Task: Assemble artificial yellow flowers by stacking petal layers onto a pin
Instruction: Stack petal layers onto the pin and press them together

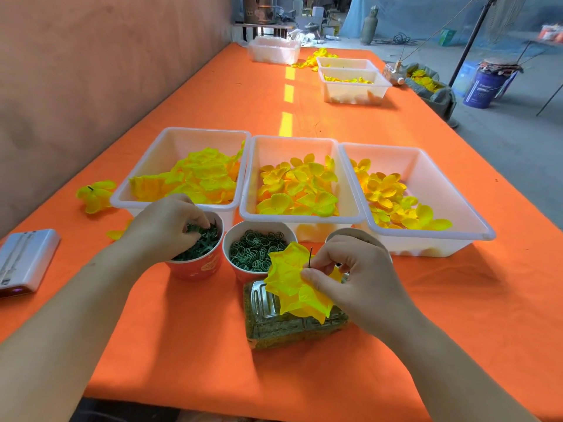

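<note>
Right hand (356,278) pinches pin (310,257), petal layers (292,281) threaded, near centre. Left hand (170,226) fingers curled in left cup (198,266) of green pieces (201,245); grip unclear. Next, likely: seat one piece on the pin.

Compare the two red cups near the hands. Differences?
Left cup holds dark green spiky pieces; middle cup holds green rings. The left hand pinches pieces in the left cup; no hand touches the middle cup. The right hand's petal layers hide part of the middle cup, not the left cup. Both are red, upright, on the orange table.
</note>
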